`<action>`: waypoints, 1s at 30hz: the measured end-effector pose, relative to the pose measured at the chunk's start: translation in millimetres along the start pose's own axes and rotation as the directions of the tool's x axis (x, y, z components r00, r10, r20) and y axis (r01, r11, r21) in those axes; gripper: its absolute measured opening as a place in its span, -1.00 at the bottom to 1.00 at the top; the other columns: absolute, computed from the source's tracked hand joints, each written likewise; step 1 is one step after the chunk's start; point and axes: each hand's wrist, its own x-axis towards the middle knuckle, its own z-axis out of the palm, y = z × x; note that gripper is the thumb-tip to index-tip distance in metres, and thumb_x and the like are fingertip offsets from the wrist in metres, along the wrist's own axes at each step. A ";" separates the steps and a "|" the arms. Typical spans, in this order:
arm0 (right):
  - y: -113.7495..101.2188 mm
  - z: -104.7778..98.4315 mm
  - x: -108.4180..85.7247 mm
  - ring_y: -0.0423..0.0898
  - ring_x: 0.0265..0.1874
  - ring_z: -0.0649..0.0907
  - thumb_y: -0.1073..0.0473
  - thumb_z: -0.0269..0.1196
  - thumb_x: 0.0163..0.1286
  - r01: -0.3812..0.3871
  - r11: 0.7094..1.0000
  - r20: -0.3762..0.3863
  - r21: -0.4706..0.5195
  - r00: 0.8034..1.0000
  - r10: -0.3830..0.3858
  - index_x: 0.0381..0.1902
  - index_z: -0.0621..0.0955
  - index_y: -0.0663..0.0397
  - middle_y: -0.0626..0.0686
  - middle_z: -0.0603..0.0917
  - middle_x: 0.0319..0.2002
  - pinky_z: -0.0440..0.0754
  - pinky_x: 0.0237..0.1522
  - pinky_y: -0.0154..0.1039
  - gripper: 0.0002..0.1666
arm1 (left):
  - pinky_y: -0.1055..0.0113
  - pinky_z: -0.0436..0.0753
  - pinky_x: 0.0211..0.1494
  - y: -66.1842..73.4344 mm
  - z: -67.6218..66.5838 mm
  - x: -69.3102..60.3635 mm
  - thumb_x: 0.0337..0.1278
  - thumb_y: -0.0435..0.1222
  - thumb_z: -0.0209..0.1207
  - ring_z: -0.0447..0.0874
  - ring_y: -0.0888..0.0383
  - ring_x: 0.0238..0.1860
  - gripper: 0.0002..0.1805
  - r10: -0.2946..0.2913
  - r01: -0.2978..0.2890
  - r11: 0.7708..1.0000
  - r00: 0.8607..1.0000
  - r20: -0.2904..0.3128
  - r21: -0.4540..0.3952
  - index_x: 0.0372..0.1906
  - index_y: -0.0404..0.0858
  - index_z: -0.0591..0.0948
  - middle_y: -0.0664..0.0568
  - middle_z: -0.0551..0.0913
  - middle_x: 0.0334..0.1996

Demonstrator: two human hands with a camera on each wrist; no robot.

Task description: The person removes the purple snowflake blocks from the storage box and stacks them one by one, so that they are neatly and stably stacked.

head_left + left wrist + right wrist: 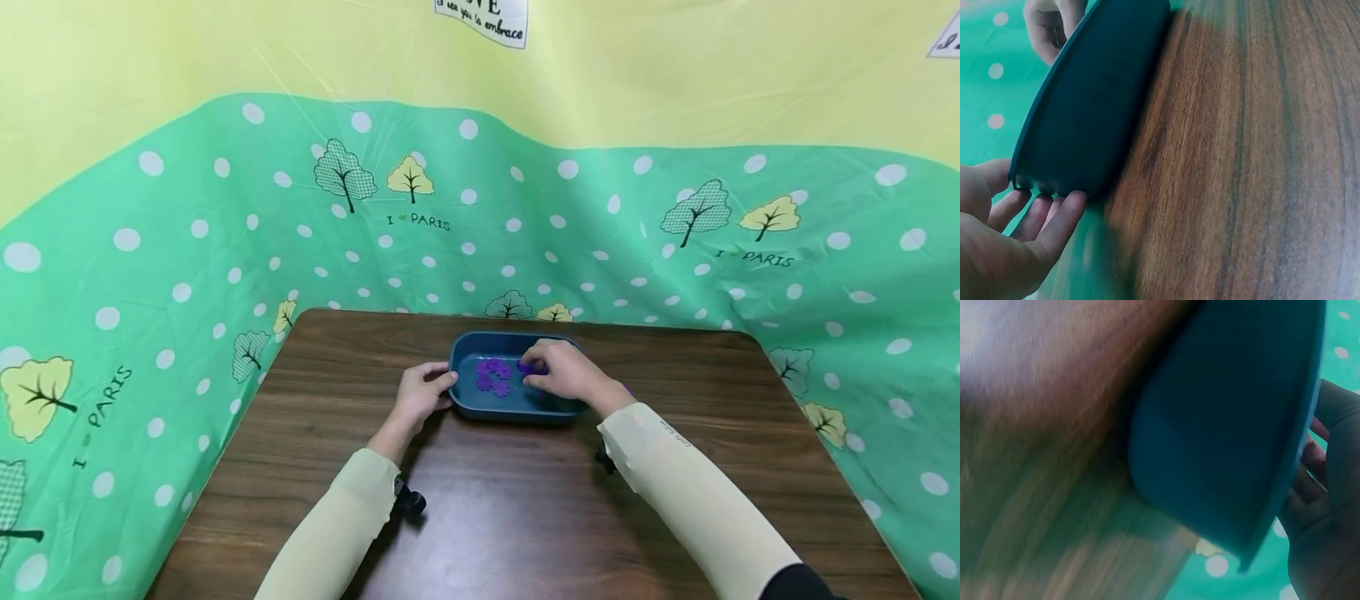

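Note:
A blue tray (517, 414) stands on the table, with several purple flower-shaped pieces (492, 377) lying in its left half. My left hand (422, 393) grips the tray's left end, thumb at the rim and fingers against the outer wall; the left wrist view shows this hand (1016, 244) at the tray wall (1085, 106). Over the tray's right half, my right hand (566, 371) has its curled fingers and thumb around a purple piece (526, 367). In the right wrist view the tray wall (1222, 425) hides the fingertips of this hand (1329, 500).
The tray is near the far edge of the brown wooden table (510, 517). A bit of purple (629, 390) shows beside my right wrist, mostly hidden by it. Behind the table hangs a green and yellow cloth (465, 167) with dots and trees.

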 end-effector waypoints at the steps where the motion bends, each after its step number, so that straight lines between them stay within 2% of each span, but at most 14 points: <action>1: -0.6 2.3 1.1 -0.04 -0.12 0.72 0.11 0.46 0.32 0.005 1.000 0.004 -0.008 1.000 -0.004 0.03 0.74 0.13 0.08 0.74 -0.06 0.77 -0.02 -0.06 -0.63 | 0.06 0.83 -0.07 0.0 0.1 -0.2 0.36 -0.33 0.30 0.75 -0.04 -0.13 -0.58 -0.001 0.001 1.000 1.000 0.000 -0.002 0.24 -0.39 0.63 -0.26 0.65 0.13; 6: -5.3 12.3 6.0 -0.07 -0.13 0.70 0.09 0.47 0.32 0.005 1.000 0.041 -0.029 0.999 -0.004 0.02 0.75 0.07 0.02 0.75 -0.07 0.74 -0.01 -0.08 -0.65 | 0.09 0.83 -0.09 -0.2 0.0 -0.9 0.36 -0.33 0.29 0.75 -0.03 -0.14 -0.58 -0.004 0.004 1.000 1.000 -0.002 -0.007 0.25 -0.38 0.62 -0.26 0.65 0.13; 12: -11.9 22.5 12.7 -0.09 -0.03 0.70 0.05 0.47 0.32 0.007 0.999 0.089 -0.052 0.996 -0.003 0.03 0.76 0.00 -0.02 0.76 -0.01 0.74 0.06 -0.07 -0.65 | 0.10 0.83 -0.11 0.6 0.4 -1.9 0.36 -0.33 0.30 0.75 0.03 -0.20 -0.59 0.000 0.000 1.000 1.000 -0.008 -0.011 0.24 -0.39 0.63 -0.25 0.66 0.11; 23: -17.1 33.9 21.1 -0.12 -0.04 0.72 0.02 0.47 0.32 -0.023 0.997 0.131 -0.072 0.991 0.032 0.03 0.77 -0.07 -0.06 0.78 -0.01 0.74 0.04 -0.08 -0.66 | 0.04 0.83 -0.06 2.0 0.9 -1.6 0.37 -0.33 0.29 0.75 -0.03 -0.13 -0.57 -0.003 0.003 1.000 1.000 -0.002 -0.006 0.25 -0.41 0.61 -0.25 0.66 0.11; 30: -19.3 37.2 27.2 -0.07 0.07 0.70 -0.07 0.48 0.29 -0.025 0.990 0.144 -0.140 0.989 0.045 0.04 0.77 -0.09 -0.05 0.77 0.03 0.70 0.16 -0.03 -0.60 | 0.01 0.82 -0.06 1.7 0.0 -0.3 0.36 -0.34 0.29 0.75 -0.02 -0.13 -0.57 0.000 0.000 1.000 1.000 -0.001 -0.011 0.25 -0.43 0.61 -0.22 0.69 0.05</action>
